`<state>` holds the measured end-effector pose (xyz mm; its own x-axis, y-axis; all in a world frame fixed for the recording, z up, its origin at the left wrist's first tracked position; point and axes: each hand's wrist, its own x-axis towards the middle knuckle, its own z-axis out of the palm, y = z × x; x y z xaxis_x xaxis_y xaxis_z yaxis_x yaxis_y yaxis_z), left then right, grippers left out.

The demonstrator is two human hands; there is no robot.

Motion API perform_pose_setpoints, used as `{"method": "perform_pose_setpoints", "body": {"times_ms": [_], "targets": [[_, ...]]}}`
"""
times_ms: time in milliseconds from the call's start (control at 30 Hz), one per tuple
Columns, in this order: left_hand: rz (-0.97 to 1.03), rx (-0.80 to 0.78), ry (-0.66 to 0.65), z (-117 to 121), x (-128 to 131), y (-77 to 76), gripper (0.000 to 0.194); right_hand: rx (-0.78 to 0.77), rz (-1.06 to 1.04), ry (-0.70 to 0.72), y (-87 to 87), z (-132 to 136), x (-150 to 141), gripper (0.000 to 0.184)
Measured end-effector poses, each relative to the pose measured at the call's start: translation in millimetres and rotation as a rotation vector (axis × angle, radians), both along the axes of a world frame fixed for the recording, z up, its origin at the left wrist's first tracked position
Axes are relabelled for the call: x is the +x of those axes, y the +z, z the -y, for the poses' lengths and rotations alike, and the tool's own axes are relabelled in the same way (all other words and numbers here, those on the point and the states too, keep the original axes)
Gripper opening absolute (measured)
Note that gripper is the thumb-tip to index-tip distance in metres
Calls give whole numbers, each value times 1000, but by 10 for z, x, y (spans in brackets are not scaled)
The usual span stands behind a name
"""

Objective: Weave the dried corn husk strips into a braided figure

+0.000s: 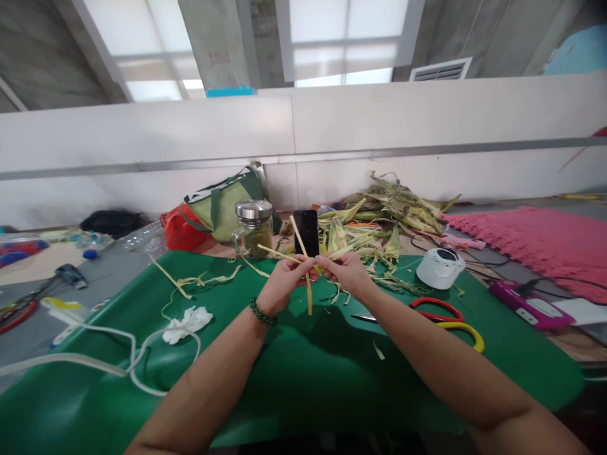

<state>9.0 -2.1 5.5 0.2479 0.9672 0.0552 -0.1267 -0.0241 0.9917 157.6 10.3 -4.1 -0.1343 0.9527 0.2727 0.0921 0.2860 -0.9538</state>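
Note:
My left hand [283, 282], with a green bead bracelet at the wrist, pinches crossed strips of pale corn husk [300, 236]. One strip stands upright and hangs below the fingers; another points out to the left. My right hand [348, 272] is closed on the same husk strips from the other side, its fingertips close to those of my left. Both hands are above the green mat [332, 379]. Behind them a dark phone [307, 231] stands upright. Scissors [439, 316] with red and yellow handles lie partly hidden under my right forearm.
A glass jar mug [255, 237] and a green bag [222, 205] stand behind on the left. Corn husks [398, 205] are heaped at the back. To the right are a white roll [440, 268], a purple power strip [531, 306] and pink cloth [531, 243]. White cable [71, 359] crosses the left side.

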Motion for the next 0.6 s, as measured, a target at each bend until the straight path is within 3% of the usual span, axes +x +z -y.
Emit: {"method": "perform_pose_setpoints", "body": {"times_ms": [200,367,500,600], "targets": [[83,10,34,-57,-34,-28,36,79,-38,-98,19,101,-31,41],[59,-72,18,-106,-111,-1,36,-31,-10,11,36,-26,76,47],[59,-91,-42,-97,-129,14,37,-66,-77,-31,83,-131,213,42],[40,-61,-15,-104,-140,4,34,-35,-88,-51,116,-141,274,37]]}}
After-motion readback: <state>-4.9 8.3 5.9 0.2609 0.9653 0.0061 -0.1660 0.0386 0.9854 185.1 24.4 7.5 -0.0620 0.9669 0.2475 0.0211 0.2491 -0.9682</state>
